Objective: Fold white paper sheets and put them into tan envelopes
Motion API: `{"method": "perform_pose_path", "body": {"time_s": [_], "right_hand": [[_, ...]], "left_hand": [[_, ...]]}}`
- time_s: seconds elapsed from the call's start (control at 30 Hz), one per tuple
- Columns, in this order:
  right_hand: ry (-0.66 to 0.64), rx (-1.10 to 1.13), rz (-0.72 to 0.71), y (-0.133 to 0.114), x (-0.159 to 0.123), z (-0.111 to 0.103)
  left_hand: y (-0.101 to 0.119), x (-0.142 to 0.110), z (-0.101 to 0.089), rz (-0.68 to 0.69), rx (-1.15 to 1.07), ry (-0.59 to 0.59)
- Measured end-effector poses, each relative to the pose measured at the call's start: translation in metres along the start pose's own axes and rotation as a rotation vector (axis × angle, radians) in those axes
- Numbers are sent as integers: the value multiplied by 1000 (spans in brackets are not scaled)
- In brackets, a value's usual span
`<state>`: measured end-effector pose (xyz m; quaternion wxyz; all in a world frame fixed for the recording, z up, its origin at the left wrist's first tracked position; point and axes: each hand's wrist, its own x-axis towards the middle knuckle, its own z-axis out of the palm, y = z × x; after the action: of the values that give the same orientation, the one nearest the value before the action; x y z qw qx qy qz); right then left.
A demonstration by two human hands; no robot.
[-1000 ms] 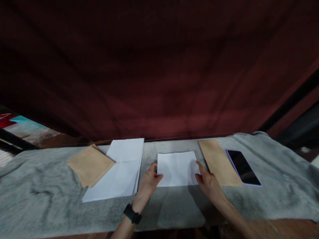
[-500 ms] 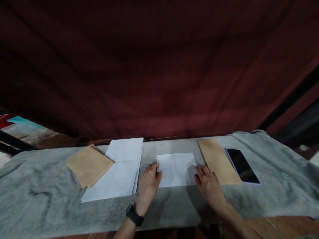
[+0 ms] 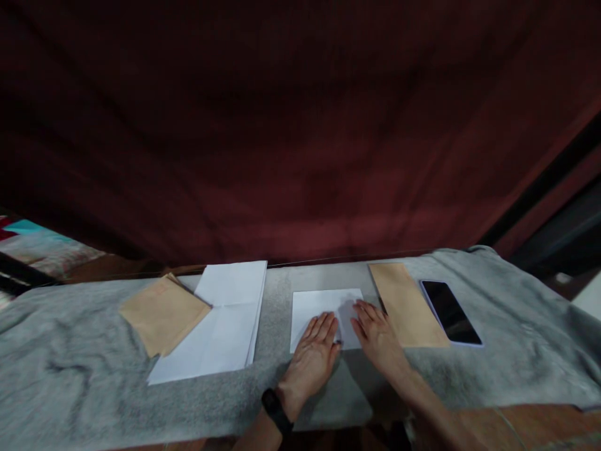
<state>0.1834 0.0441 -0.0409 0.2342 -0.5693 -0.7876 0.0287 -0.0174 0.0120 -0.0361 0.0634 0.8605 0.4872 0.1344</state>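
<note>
A folded white sheet of paper [image 3: 312, 305] lies flat on the grey cloth in front of me. My left hand [image 3: 315, 351] rests palm down on its lower middle, fingers stretched out. At the sheet's right side, my right hand [image 3: 378, 332] lies with its fingers extended over the edge. Neither hand grips anything. Just right of my right hand is a long brown envelope [image 3: 408, 307]. To the left, a stack of larger creased white paper [image 3: 230, 332] is partly covered by several brown envelopes [image 3: 164, 313].
A phone [image 3: 451, 313] with a dark screen lies at the right, beside the long envelope. Grey cloth [image 3: 84, 388] covers the work surface, wrinkled at both ends. A dark red curtain [image 3: 300, 156] hangs behind its far edge.
My left hand has moved right, from the sheet's left edge onto its lower middle, and flattened. My right hand has gone from holding the right edge to lying over it.
</note>
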Motion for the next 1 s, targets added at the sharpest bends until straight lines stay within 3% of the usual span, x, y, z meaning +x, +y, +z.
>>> {"method": "perform_pose_path", "body": {"time_s": [0.13,0.23,0.47,0.7,0.87,1.0], "right_hand": [[-150,158,-146,-21,12,11],[-212,185,-173,-32,19,20],[-213,109,-104,-34,33,35],[-193,38,-103,-32,37,43],[-140,14,-165,-28,30,47],[-122,4,-173,-27,29,51]], "left_hand": [[2,-2,5,-16,21,9],[3,-6,9,-13,17,13],[11,-19,5,17,-49,-4],[20,-30,-14,15,-123,-98],[12,-23,-27,-61,-226,-22],[2,-21,-14,-178,-99,83]]}}
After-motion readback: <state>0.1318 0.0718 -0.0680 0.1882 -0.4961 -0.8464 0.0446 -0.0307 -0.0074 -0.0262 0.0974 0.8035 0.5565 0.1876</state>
